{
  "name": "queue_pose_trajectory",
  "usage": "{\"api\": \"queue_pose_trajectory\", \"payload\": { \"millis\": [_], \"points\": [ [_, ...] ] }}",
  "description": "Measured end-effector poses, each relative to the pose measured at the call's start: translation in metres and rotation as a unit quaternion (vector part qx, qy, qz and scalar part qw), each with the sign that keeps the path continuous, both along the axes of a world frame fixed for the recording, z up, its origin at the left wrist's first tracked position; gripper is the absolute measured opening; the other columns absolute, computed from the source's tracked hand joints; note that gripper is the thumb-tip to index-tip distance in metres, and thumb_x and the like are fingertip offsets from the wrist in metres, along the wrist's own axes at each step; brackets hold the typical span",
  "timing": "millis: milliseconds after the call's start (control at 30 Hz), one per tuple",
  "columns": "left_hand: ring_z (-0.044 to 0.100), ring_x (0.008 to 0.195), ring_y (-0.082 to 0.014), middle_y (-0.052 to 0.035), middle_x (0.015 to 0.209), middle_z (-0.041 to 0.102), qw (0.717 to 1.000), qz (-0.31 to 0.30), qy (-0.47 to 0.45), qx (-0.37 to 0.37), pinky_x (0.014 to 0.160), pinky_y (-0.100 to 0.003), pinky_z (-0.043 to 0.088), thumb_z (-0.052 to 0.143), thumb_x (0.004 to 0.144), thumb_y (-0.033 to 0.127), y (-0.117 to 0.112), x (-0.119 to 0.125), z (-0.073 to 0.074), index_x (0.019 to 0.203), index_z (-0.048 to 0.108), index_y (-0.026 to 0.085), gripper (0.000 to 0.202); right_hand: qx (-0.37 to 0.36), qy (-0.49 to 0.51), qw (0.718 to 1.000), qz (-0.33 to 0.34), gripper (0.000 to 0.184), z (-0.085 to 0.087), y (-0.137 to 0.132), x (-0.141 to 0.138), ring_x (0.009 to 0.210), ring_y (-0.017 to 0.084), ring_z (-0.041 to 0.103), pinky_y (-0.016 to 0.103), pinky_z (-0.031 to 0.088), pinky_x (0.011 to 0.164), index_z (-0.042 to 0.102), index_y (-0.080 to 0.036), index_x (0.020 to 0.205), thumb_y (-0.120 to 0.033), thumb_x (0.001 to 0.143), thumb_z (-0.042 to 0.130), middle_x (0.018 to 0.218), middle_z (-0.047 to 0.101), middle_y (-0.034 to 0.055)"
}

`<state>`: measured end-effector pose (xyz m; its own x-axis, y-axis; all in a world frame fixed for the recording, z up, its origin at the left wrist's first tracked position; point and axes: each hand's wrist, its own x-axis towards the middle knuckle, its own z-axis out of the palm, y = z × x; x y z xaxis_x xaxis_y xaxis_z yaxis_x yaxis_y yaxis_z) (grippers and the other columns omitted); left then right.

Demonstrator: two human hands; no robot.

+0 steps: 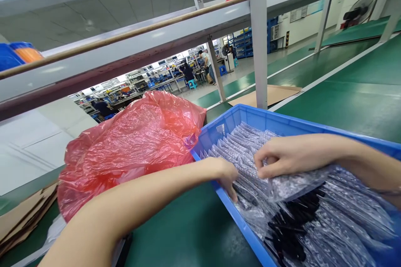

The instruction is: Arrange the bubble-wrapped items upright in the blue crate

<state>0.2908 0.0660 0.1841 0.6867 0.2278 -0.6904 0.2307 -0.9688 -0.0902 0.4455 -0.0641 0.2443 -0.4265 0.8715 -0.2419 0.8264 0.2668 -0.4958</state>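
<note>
Blue bin at lower right on the green table, red plastic bag just left of it. Left hand fingers spread on the clear packets; right hand pinched on one. No readable writing.

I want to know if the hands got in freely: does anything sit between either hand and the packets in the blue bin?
Nothing visible: left hand and right hand both touch the packets inside the blue bin.

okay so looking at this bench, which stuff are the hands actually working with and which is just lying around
In use:
- left hand, fingers among the packets
- right hand, pinching a packet
- clear plastic packets
- blue bin

Lying about:
- red plastic bag
- cardboard sheets
- cardboard on the far belt
</note>
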Motion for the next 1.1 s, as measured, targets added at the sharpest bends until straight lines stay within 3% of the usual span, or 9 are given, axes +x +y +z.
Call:
{"api": "queue_pose_trajectory", "payload": {
  "millis": [67,133,200,267,533,700,767,933,1100],
  "points": [
    [0.066,0.071,-0.0186,-0.0066,0.082,0.075,1.0,0.012,0.003,-0.006,0.066,-0.026,0.048,0.066,0.09,0.051,0.025,-0.011,0.028,0.08,0.074,0.016,0.037,0.061,0.069,0.994,-0.053,0.037,0.016,-0.009,0.014,0.062,0.015,0.05,0.025,0.037,0.054,0.066,-0.025,0.083,-0.052,0.099,0.047,0.069,0.055,-0.0038],
    [0.066,0.079,-0.0161,-0.0059,0.092,0.076,0.998,0.035,-0.06,-0.004,0.071,-0.024,0.047,0.053,0.1,0.039,0.052,-0.022,0.049,0.092,0.075,0.015,0.034,0.15,0.056,0.975,-0.156,0.039,0.022,-0.013,0.021,0.059,0.016,0.047,0.027,0.034,0.054,0.061,-0.025,0.078,-0.054,0.098,0.044,0.065,0.052,-0.0032],
    [0.066,0.084,-0.0141,-0.0044,0.096,0.076,0.994,0.061,-0.092,-0.022,0.076,-0.022,0.046,0.047,0.102,0.031,0.074,-0.031,0.056,0.096,0.075,0.015,0.033,0.22,-0.041,0.935,-0.275,0.038,0.022,-0.011,0.02,0.057,0.019,0.049,0.031,0.032,0.054,0.061,-0.027,0.078,-0.053,0.097,0.042,0.062,0.056,-0.0013],
    [0.067,0.087,-0.0137,-0.0037,0.098,0.076,0.993,0.073,-0.079,-0.041,0.079,-0.021,0.046,0.046,0.102,0.028,0.087,-0.037,0.052,0.097,0.076,0.015,0.033,0.25,-0.118,0.897,-0.344,0.036,0.019,-0.007,0.015,0.058,0.023,0.054,0.033,0.032,0.053,0.064,-0.028,0.083,-0.053,0.096,0.041,0.064,0.063,0.0009],
    [0.067,0.095,-0.0174,-0.0042,0.108,0.076,0.996,0.075,-0.02,-0.051,0.083,-0.023,0.047,0.045,0.096,0.023,0.095,-0.035,0.016,0.101,0.074,0.018,0.03,0.277,-0.153,0.878,-0.36,0.035,0.013,-0.005,0.004,0.062,0.03,0.061,0.034,0.03,0.051,0.068,-0.032,0.088,-0.055,0.094,0.042,0.066,0.069,0.0021],
    [0.068,0.105,-0.0201,-0.0071,0.118,0.074,0.994,0.094,0.001,-0.048,0.084,-0.025,0.05,0.043,0.093,0.02,0.098,-0.037,0.015,0.145,0.05,0.017,0.053,0.279,-0.131,0.882,-0.356,0.041,0.009,-0.005,0.009,0.058,0.029,0.06,0.035,0.032,0.05,0.068,-0.032,0.09,-0.06,0.094,0.038,0.063,0.067,0.002],
    [0.067,0.111,-0.0211,-0.0066,0.124,0.072,0.995,0.085,0.0,-0.046,0.088,-0.027,0.05,0.045,0.092,0.021,0.098,-0.037,0.014,0.153,0.042,0.021,0.06,0.281,-0.13,0.882,-0.355,0.044,0.007,-0.004,0.011,0.057,0.029,0.06,0.035,0.032,0.049,0.068,-0.032,0.09,-0.061,0.093,0.035,0.063,0.067,0.0023],
    [0.064,0.115,-0.0259,-0.0095,0.129,0.067,0.999,0.029,-0.027,-0.019,0.098,-0.034,0.048,0.048,0.09,0.015,0.091,-0.035,0.009,0.131,0.068,0.024,0.046,0.29,-0.117,0.884,-0.348,0.047,0.004,-0.002,0.014,0.061,0.031,0.063,0.035,0.034,0.049,0.069,-0.033,0.095,-0.063,0.092,0.033,0.07,0.072,0.0028],
    [0.046,0.133,-0.032,-0.0062,0.156,0.044,0.994,-0.054,-0.094,0.02,0.109,-0.041,0.039,0.054,0.085,0.014,0.089,-0.033,0.003,0.104,0.076,0.024,0.031,0.302,-0.105,0.883,-0.345,0.047,0.006,-0.002,0.015,0.064,0.031,0.064,0.036,0.035,0.051,0.069,-0.033,0.093,-0.062,0.092,0.033,0.071,0.073,0.0015]
  ]
}}
